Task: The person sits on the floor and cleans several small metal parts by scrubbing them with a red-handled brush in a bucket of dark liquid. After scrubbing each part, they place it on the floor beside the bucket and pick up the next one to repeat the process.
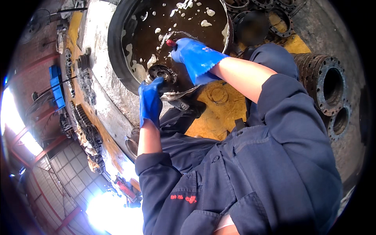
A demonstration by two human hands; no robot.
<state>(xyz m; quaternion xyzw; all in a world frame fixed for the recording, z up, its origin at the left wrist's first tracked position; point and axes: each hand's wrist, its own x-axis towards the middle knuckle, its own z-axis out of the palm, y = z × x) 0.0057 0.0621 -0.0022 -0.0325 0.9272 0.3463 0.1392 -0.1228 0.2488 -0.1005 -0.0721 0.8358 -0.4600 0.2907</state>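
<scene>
Left hand (150, 96) holds one round part (167, 72), right hand (194, 55) one handle (170, 43).

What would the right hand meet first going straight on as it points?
The right hand would probably meet brown, white-flecked liquid or, if above it, the left wall of the round, dark tub; its height is unclear.

Rusted, bolt-holed flanges (309, 72) noted stacked at right. Further flanged rings (289, 24) lie at upper right. Stained yellow flooring (211, 119) at centre. Blue object (57, 87), type undetermined, at left.
</scene>
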